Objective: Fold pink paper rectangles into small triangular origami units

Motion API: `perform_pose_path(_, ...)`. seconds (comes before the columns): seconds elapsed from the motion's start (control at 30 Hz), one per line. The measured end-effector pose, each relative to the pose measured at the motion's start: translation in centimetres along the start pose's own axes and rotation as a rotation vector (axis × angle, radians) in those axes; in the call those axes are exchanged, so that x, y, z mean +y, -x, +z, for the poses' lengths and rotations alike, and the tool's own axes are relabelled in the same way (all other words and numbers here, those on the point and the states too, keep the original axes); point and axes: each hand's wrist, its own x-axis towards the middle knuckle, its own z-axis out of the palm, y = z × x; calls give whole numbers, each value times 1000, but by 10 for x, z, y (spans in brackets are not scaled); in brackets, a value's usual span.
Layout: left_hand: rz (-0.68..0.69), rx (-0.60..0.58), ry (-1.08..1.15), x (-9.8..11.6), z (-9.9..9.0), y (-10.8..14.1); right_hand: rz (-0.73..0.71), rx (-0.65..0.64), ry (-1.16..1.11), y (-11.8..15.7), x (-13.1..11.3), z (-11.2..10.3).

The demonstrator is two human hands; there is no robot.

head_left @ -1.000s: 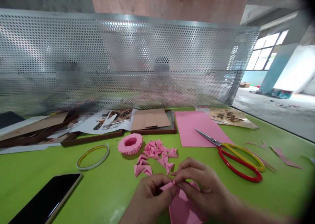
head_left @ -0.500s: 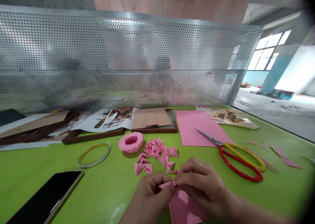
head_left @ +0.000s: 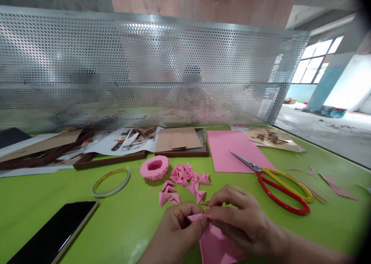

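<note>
Between the fingertips of both hands is a small folded piece of pink paper (head_left: 195,217). My left hand (head_left: 178,229) pinches it from the left, thumb on top. My right hand (head_left: 242,215) closes on its right end with thumb and forefinger, hiding that end. Under my hands lies a stack of pink paper (head_left: 218,246), partly covered by the right hand. Just beyond, several folded pink paper triangles (head_left: 184,175) are heaped on the green table. A pink ring of interlocked paper pieces (head_left: 154,168) sits to their left.
Scissors with red and yellow handles (head_left: 268,177) rest partly on a pink sheet (head_left: 232,150) at right, near paper scraps (head_left: 337,186). At left are a tape roll (head_left: 111,183) and a phone (head_left: 55,233). Frames and cardboard (head_left: 178,138) line a perforated metal screen (head_left: 162,70).
The fingers of my right hand have shifted slightly at the end of the folded paper. Both hands still hold it in nearly the same place; the other things have not moved.
</note>
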Motion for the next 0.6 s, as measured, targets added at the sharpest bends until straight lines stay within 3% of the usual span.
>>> perform_pose_path(0.23,31,-13,22,-10,-6,-8,-33,1,65,3,2,0)
perform_pose_path(0.6,-23,39,18,5,2,1,-111,17,125,4,6,1)
